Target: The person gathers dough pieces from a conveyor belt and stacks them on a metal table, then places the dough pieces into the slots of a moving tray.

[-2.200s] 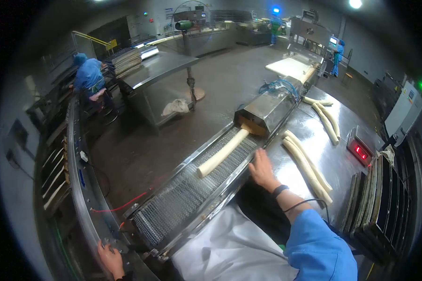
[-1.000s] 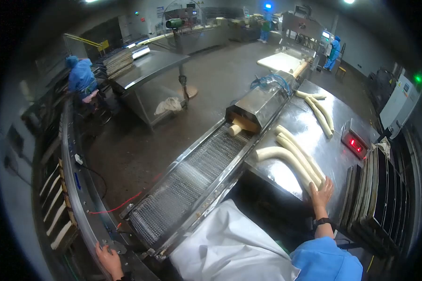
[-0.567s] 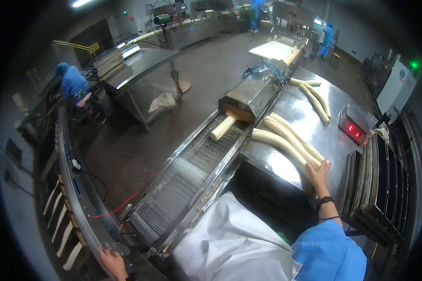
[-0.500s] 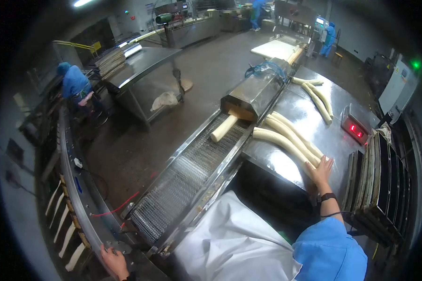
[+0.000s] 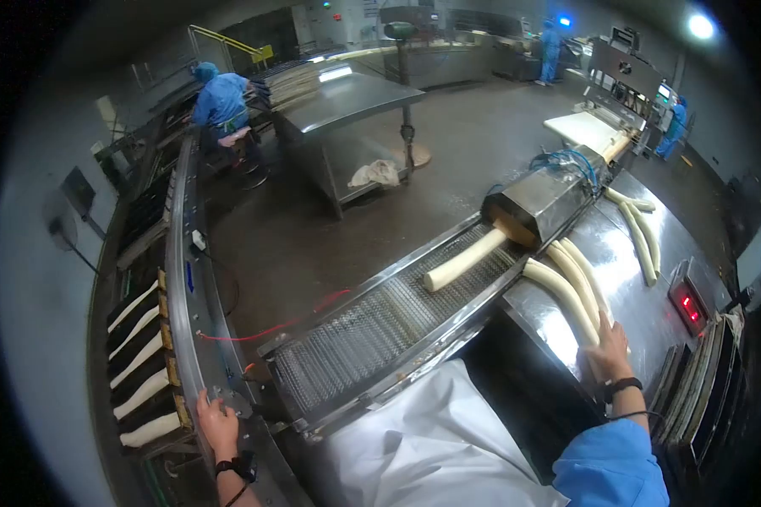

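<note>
My right hand (image 5: 612, 348) rests with fingers spread on the near ends of long pale dough rolls (image 5: 564, 297) lying on the steel table (image 5: 537, 317). My left hand (image 5: 218, 420) lies at the metal rail (image 5: 180, 329) on the left, its fingers apart and holding nothing. One dough roll (image 5: 467, 258) sits on the mesh conveyor (image 5: 351, 342), sticking out from under a metal housing (image 5: 545, 198). Below and left of the rail, several pale dough strips (image 5: 139, 363) lie in a dark slotted tray.
More rolls (image 5: 638, 232) lie farther up the steel table, near a red digital display (image 5: 689, 306). Stacked trays (image 5: 698, 393) stand at the right. A person in blue (image 5: 221, 101) works at the upper left, with two others (image 5: 550, 52) farther back. A steel workbench (image 5: 347, 101) stands beyond the conveyor.
The view has turned left, shifting the scene rightward. The roll on the conveyor shows more of its length outside the housing. My right hand remains on the rolls; my left hand stays beside the rail.
</note>
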